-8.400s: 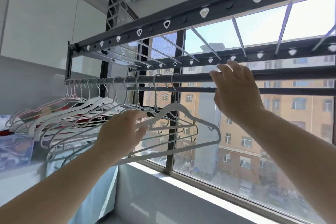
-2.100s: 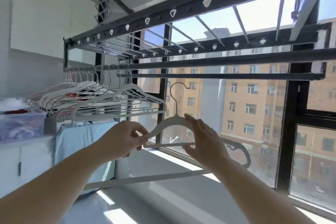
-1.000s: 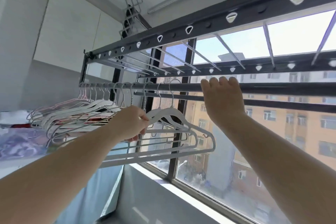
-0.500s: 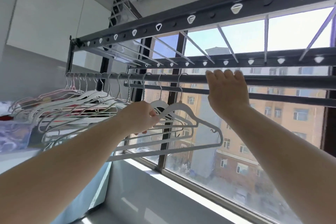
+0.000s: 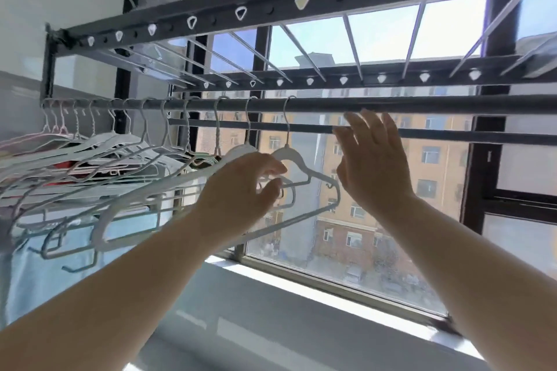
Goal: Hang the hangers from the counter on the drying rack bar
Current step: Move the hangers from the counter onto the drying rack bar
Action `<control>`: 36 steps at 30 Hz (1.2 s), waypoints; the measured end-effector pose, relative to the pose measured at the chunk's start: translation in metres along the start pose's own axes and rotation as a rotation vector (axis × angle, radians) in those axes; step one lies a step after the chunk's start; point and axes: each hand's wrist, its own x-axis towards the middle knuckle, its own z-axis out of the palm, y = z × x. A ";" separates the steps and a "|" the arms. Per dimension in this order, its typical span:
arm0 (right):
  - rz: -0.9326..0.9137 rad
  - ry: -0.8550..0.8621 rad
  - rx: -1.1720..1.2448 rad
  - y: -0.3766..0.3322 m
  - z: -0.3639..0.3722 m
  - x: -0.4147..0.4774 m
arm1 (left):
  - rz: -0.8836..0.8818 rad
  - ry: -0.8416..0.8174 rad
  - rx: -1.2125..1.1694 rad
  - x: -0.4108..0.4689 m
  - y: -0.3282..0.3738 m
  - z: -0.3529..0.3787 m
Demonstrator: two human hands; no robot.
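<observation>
Hangers hang in a row on the bar across the left and centre of the frame, the left hand curled loosely at the rightmost white one, the right hand open, fingers spread, just below the bar.

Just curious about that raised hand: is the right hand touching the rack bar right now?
Apart. The head view shows the right hand open, its blurred fingertips just under the drying rack bar.

Bare bar right of the last hanger; crowded with hooks to the left.
</observation>
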 end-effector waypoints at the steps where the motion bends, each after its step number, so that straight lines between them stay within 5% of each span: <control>1: -0.001 -0.021 -0.004 0.002 -0.001 -0.008 | 0.010 -0.027 -0.026 -0.002 0.002 0.006; 11: 0.224 -0.611 -0.082 0.076 -0.066 -0.102 | 0.021 -0.297 -0.180 -0.016 0.052 0.088; 36: 0.874 -1.035 -0.505 0.374 -0.417 -0.455 | 0.245 -0.825 -0.585 -0.182 0.537 0.316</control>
